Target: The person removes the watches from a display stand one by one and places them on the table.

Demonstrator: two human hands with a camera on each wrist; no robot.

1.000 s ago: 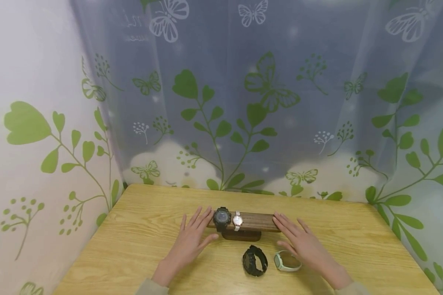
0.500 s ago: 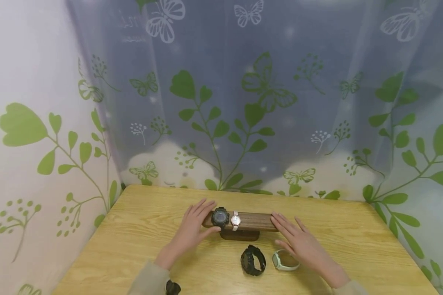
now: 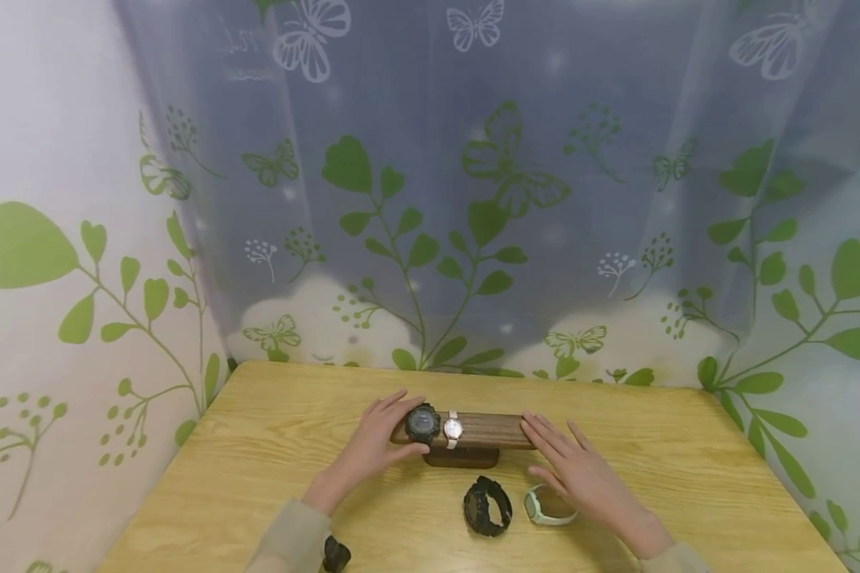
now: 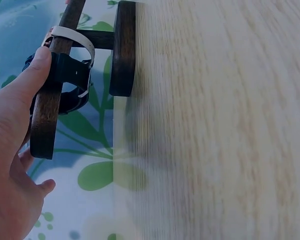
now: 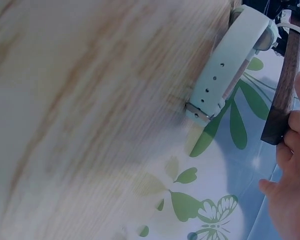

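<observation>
A dark wooden watch stand (image 3: 498, 431) bears a black digital watch (image 3: 423, 423) at its left end and a small white-strapped watch (image 3: 454, 429) beside it. My left hand (image 3: 365, 442) pinches the black watch on the bar, thumb on the near side and fingers reaching behind. In the left wrist view the thumb lies on the black strap (image 4: 72, 70). With fairly straight fingers, my right hand (image 3: 584, 473) rests on the bar's right end. Its fingers touch the bar (image 5: 284, 107) in the right wrist view, where the thumb is partly cut off.
On the table (image 3: 258, 461) in front of the stand lie another black watch (image 3: 478, 509) and a mint-green watch (image 3: 545, 507), the latter just below my right hand. A printed curtain (image 3: 430, 239) rises behind the table's far edge.
My left hand has moved from touching the bar's left end to wrapping the black watch, its thumb coming in at the strap. The right hand stays at the bar's right end.
</observation>
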